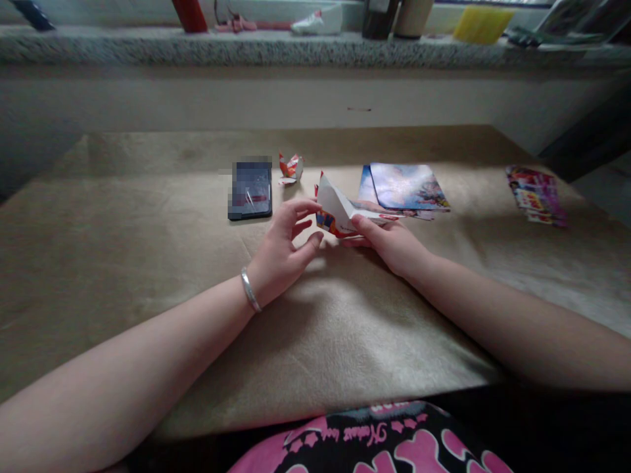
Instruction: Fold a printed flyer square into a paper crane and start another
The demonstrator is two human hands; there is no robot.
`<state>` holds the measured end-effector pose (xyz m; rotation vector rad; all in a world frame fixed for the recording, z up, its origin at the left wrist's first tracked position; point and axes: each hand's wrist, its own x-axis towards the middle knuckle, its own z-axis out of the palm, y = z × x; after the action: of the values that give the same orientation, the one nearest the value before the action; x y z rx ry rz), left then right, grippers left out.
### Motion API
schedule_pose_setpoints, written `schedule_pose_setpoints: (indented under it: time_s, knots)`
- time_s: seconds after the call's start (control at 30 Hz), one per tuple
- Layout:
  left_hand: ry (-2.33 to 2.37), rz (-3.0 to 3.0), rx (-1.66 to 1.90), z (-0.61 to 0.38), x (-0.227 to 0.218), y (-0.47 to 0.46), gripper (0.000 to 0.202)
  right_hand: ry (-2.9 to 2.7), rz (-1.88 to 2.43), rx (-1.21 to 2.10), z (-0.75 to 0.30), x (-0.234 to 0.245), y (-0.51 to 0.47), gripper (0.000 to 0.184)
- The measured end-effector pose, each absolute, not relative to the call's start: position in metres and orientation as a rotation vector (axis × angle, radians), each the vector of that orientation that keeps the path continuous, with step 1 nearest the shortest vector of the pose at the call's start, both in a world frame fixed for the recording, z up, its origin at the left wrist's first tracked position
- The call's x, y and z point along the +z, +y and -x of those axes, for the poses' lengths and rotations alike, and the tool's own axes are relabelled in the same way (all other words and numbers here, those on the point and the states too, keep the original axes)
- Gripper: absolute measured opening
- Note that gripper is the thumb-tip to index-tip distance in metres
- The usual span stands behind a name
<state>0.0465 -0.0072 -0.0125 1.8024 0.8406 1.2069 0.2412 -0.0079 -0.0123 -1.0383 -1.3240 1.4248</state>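
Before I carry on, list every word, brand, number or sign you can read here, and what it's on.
None reads with certainty.
Folded paper in the right hand: small printed marks, too small to read.
Fanned cards at right: lettering, too blurred.
Black-and-pink shirt: a script line, too unclear to quote; big pink letters below, cut off by the picture's edge.

Matt folded paper [336,202], shiny metal bracelet [251,289], glossy cards [407,185]
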Motion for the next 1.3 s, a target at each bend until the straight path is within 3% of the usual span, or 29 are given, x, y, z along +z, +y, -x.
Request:
schedule_pose_setpoints:
  time_s: [0.27,0.47,0.8,0.97,1.07,1.23,1.3]
  knots:
    - [0.924,-1.426,1.258,-0.044,-0.018,0.004,0.064,-1.371,1.029,1.413,-0.239,-0.009,-0.012,0.051]
    - [0.776,-1.342,1.046,-0.046,-0.012,0.003,0.046,-1.433,1.063,1.379,-0.237,-0.007,-0.015,0.045]
    - [0.823,-1.377,1.079,-0.049,-0.012,-0.001,0.034,-1.517,1.115,1.244,-0.237,-0.006,-0.018,0.044]
    - [0.793,-1.308,1.164,-0.049,-0.015,0.001,0.044,-1.524,1.105,1.162,-0.236,-0.006,-0.020,0.039]
    - [0.759,-1.343,1.121,-0.050,-0.014,0.001,0.043,-1.426,1.068,1.269,-0.236,-0.008,-0.017,0.042]
    - [0.757,-1.452,1.037,-0.050,-0.013,0.000,0.066,-1.240,1.058,1.429,-0.237,-0.010,-0.011,0.044]
    - [0.771,-1.499,1.004,-0.050,-0.013,0.000,0.066,-1.219,1.046,1.469,-0.237,-0.009,-0.011,0.043]
